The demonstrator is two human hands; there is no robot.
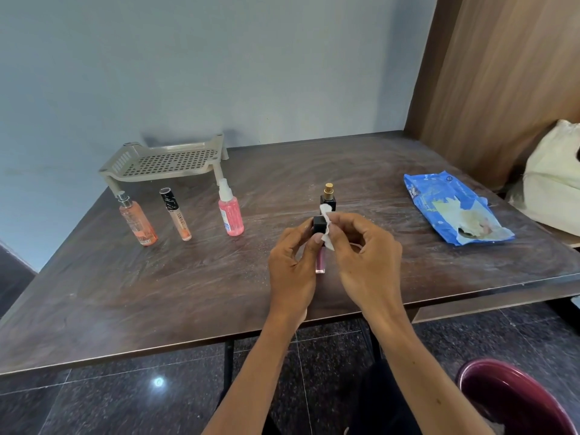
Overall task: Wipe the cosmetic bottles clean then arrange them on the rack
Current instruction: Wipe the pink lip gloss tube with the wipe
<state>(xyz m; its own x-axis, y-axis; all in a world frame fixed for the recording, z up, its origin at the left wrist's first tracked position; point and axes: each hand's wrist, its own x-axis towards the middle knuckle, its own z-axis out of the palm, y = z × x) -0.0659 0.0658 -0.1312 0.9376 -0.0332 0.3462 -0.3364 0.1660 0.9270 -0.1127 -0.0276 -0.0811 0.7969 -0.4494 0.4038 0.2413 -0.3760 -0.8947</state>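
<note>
My left hand grips a slim pink lip-gloss tube with a square black cap, held upright above the table. My right hand pinches a small white wipe against the cap. Just behind stands a black bottle with a gold sprayer, partly hidden by the wipe. A pink spray bottle, a peach tube with a black marbled cap and an orange bottle with a silver top stand in a row to the left. The beige perforated rack sits at the back left with nothing on it.
A blue wet-wipe pack lies open on the right of the dark wooden table. A cream cloth bag rests beyond the right edge by a wooden panel. A maroon chair is at bottom right.
</note>
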